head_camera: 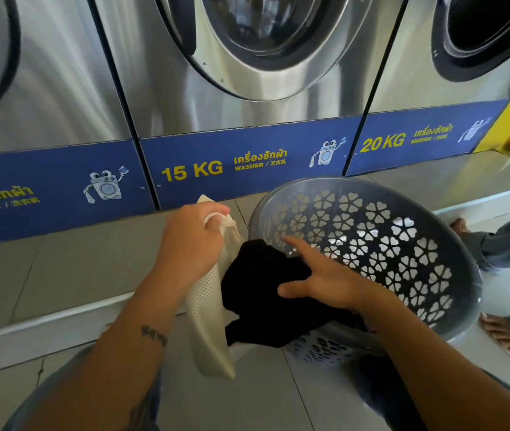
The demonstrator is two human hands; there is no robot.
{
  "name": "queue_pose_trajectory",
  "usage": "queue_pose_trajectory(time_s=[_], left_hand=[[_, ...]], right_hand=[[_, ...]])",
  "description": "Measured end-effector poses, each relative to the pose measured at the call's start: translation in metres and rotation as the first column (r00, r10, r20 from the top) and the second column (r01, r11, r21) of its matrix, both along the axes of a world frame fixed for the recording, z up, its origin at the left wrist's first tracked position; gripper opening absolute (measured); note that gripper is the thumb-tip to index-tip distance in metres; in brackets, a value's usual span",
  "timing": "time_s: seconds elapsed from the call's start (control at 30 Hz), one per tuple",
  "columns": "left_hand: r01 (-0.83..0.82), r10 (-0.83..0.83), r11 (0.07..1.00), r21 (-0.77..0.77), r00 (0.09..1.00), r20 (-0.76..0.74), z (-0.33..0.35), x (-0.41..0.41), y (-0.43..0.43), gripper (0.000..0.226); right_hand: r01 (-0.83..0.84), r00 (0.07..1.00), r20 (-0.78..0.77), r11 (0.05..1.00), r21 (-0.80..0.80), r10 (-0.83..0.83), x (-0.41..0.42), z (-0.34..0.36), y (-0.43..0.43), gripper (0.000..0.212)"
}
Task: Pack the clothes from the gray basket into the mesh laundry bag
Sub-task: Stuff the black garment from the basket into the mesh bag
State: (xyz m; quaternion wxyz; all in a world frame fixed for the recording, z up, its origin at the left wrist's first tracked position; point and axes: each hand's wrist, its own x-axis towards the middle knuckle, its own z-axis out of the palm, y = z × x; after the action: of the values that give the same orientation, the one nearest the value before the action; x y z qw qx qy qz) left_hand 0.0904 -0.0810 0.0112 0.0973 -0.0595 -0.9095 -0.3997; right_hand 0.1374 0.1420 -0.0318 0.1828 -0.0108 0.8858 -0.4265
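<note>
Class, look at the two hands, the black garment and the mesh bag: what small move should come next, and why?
Probably the left hand should spread the mouth of the mesh bag: it grips the bunched top and the bag hangs flat. The right hand already holds the black garment over the rim of the gray basket, beside the bag.

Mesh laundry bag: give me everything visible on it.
The cream mesh laundry bag is a soft, fine-holed fabric pouch with a plain cloth band and white drawstring at its top. It hangs limp and looks flat, apparently empty, its mouth bunched in the left hand, which grips the top. Its lower end dangles above the tiled floor. Its right edge lies against the black garment that the right hand pulls from the gray plastic basket.
</note>
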Motion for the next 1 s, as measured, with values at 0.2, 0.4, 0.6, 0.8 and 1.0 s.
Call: queue_pose_trajectory(time_s=[0.2,0.4,0.6,0.8,1.0], left_hand=[[0.088,-0.088,0.996,-0.001,0.996,-0.023,-0.003,0.002,0.002,0.028],[0.111,-0.110,0.994,0.012,0.992,-0.057,-0.006,0.001,-0.003,0.027],[0.076,-0.071,0.994,0.085,0.996,-0.062,-0.006,0.000,-0.001,0.026],[0.046,-0.042,0.997,0.063,0.997,-0.057,-0.007,-0.002,-0.005,0.027],[0.049,-0.048,0.998,0.038,0.999,-0.016,-0.009,-0.002,-0.005,0.028]], right_hand=[[0.053,0.997,-0.062,0.998,-0.026,-0.054,-0.002,-0.012,-0.001,0.029],[0.147,0.876,-0.481,0.940,0.309,0.021,0.010,0.012,-0.026,0.031],[0.277,0.685,-0.704,0.827,0.489,0.187,0.022,0.023,-0.075,0.044],[-0.134,0.841,-0.458,0.931,0.340,0.288,0.012,0.023,-0.048,0.073],[-0.031,0.995,-0.089,0.996,0.083,0.039,0.013,-0.007,-0.012,0.091]])
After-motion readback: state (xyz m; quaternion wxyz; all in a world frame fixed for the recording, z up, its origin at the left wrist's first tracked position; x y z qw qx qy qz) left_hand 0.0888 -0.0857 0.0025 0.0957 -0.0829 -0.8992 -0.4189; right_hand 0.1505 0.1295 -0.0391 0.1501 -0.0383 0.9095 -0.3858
